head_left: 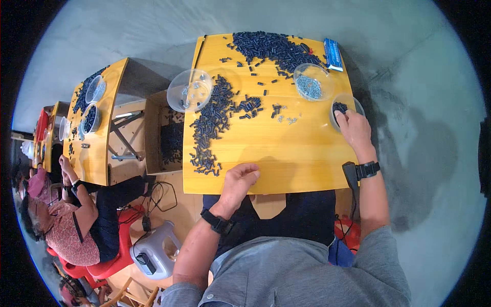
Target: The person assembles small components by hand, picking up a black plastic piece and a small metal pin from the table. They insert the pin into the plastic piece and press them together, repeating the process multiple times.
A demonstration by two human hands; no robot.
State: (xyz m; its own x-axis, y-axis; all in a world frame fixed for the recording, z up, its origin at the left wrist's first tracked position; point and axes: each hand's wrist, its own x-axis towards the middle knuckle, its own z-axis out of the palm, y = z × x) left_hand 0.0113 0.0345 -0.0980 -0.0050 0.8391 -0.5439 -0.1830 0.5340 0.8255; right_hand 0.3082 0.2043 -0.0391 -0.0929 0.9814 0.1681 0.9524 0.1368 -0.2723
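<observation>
My right hand (355, 131) is at the right edge of the yellow table, its fingers bunched at the rim of a clear plastic bowl (359, 105) that holds small black cylindrical pieces (339, 107). Whether a piece sits in those fingertips is hidden. By the table's front edge is my left hand (238, 185), fingers curled in and thumb against them; what they hold, if anything, does not show. Ahead of it a few black pieces (276, 109) lie beside loose small silver metal parts (289, 121). A second clear bowl (310, 88) contains many silver parts.
Black pieces form a large heap (266, 46) at the back and another (210, 123) at the left. A clear tub (190, 91) overhangs the left edge. A blue box (333, 55) stands back right. A cardboard box (156, 133) and a co-worker's table (97, 158) are to the left.
</observation>
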